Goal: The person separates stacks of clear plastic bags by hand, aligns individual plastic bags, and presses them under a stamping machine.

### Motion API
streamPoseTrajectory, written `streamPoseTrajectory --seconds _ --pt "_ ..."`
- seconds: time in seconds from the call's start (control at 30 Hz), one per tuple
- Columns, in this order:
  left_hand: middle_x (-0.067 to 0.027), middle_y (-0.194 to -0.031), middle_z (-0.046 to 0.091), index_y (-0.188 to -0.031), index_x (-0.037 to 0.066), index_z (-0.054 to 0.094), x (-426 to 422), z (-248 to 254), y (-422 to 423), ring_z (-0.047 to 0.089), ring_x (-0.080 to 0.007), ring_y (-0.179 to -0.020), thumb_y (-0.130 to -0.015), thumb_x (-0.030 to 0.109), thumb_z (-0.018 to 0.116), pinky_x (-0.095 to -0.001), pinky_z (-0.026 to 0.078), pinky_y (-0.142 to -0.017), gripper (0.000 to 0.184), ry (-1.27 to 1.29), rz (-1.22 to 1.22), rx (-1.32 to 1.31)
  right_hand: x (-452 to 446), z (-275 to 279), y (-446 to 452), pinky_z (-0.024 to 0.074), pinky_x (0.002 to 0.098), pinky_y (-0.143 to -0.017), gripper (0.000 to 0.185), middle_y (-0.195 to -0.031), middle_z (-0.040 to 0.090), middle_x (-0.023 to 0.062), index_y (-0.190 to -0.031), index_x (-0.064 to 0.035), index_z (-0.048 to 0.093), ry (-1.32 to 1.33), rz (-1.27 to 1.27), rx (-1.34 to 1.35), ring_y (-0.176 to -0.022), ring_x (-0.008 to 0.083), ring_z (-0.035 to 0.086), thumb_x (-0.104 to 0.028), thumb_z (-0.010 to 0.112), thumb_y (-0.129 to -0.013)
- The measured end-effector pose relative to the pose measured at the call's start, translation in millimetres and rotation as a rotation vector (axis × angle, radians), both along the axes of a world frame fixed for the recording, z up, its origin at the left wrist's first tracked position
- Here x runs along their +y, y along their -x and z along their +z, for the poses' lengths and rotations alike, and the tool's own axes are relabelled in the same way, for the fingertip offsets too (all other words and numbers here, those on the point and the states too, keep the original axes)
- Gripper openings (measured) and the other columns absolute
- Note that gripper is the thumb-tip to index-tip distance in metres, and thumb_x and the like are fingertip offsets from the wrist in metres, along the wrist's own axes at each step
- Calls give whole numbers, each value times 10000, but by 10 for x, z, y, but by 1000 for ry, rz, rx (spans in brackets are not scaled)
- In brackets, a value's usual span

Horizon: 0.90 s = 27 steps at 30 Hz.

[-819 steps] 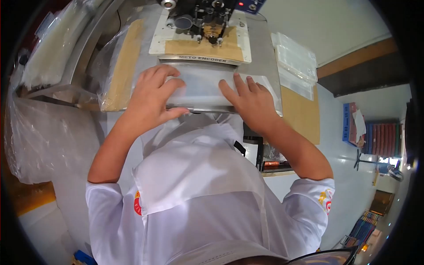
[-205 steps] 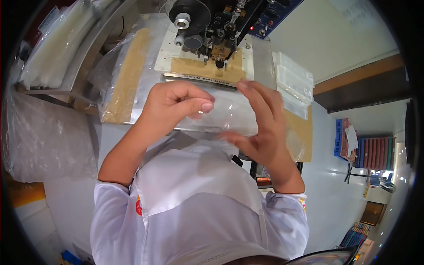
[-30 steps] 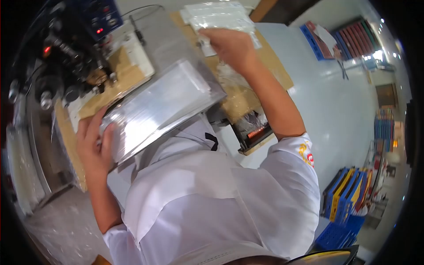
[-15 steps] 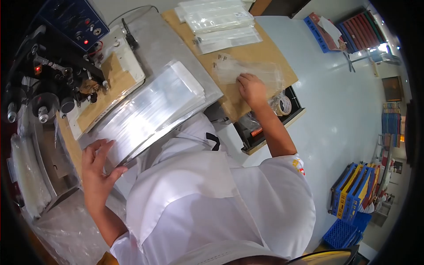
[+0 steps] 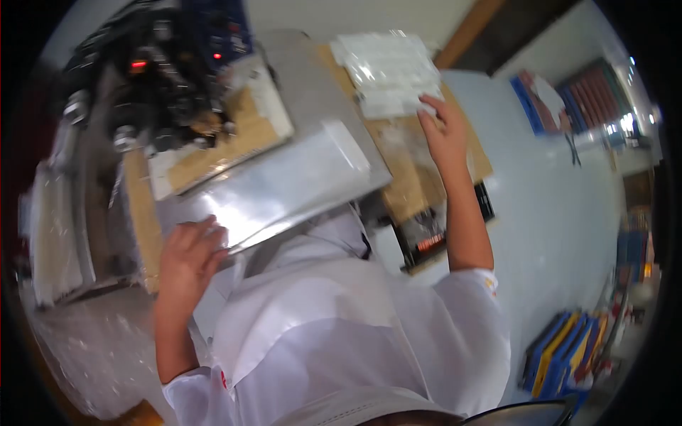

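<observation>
A stack of clear plastic bags [image 5: 298, 177] lies on the metal worktop in front of me. My left hand [image 5: 190, 252] is at the stack's near left corner, fingers bent over the edge and thumb apart from them. Over the brown board on the right is my right hand [image 5: 446, 135], its thumb and fingers apart with nothing seen between them. Just beyond its fingertips lie piled packs of clear plastic bags [image 5: 391, 71]. Some loose clear bags [image 5: 405, 145] rest on the board to its left. Motion blurs both hands slightly.
A black machine [image 5: 160, 92] with red lights stands at the back left, beside a board-topped plate [image 5: 227, 138]. An open drawer [image 5: 419, 248] juts out under the brown board [image 5: 412, 192]. Crates [image 5: 561, 351] stand on the floor at right.
My right hand has lifted off the loose bags and moved away from me toward the piled packs, opening. My left hand stays by the stack's corner, fingers more bent. The whole view has shifted.
</observation>
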<state>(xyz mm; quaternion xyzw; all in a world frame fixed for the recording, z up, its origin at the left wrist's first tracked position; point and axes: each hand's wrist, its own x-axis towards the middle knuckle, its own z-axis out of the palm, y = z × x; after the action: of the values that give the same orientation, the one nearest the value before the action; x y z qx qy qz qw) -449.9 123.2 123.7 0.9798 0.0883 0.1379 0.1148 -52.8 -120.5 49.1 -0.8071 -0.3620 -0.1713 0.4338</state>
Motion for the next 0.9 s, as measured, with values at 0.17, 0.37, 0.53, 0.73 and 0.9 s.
streamPoseTrajectory --seconds 0.17,0.37,0.53,0.73,0.9 --pt "-77 -1044 700 -992 50 706 3 8 105 613 -253 -844 -716 44 747 -372 516 -760 279 -26 -10 -54 542 594 702 505 297 -811 230 -1034 707 90 -1083 -50 717 -116 422 424 -925 188 656 -93 692 -859" --pt "-29 -930 688 -944 105 724 69 -39 165 593 -229 -820 -672 39 745 -358 508 -704 281 37 -46 -37 1041 895 1299 511 299 -781 235 -1017 709 108 -1078 -32 714 102 881 195 -925 188 662 -151 706 -876" --pt "-11 -987 687 -918 118 726 26 154 185 587 -229 -841 -665 48 726 -342 510 -697 263 -45 30 -185 1302 1040 1551 497 306 -852 261 -1044 708 70 -1103 -22 705 108 835 470 -964 167 646 -185 704 -899" --pt "-69 -1070 684 -915 79 720 44 353 64 626 -262 -910 -668 4 696 -332 531 -732 259 -61 -117 -585 1648 782 1815 470 250 -866 398 -1111 675 66 -1265 -26 611 221 1020 977 -1013 140 609 -287 630 -964" --pt "-87 -1043 689 -911 66 719 266 -11 -31 640 -271 -924 -662 -87 679 -351 530 -763 295 137 -58 -731 1709 586 1677 457 281 -912 385 -1170 638 64 -1260 -50 612 75 1020 1011 -1054 124 580 -257 661 -940"
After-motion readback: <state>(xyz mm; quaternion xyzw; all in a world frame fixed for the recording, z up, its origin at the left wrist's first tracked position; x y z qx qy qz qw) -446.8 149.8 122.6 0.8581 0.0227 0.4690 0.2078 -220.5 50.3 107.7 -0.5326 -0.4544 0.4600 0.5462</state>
